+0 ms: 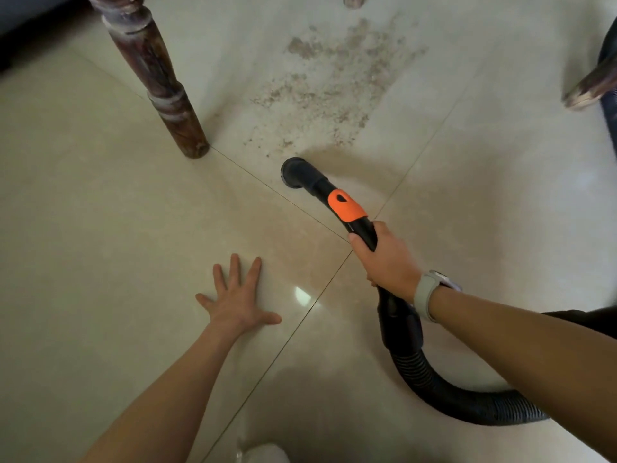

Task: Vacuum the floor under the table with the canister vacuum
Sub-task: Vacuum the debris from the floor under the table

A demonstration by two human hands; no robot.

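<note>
My right hand grips the black vacuum handle, just behind its orange collar. The round nozzle opening rests low on the beige tile floor, at the near edge of a patch of brown crumbs and dust. The ribbed black hose curves back from the handle, under my right forearm, toward the right. My left hand lies flat on the tile with fingers spread, left of the hose.
A dark turned wooden table leg stands at the upper left, close to the nozzle. Two more leg feet show, one at the top centre and one at the right edge. A dark object sits behind the right one.
</note>
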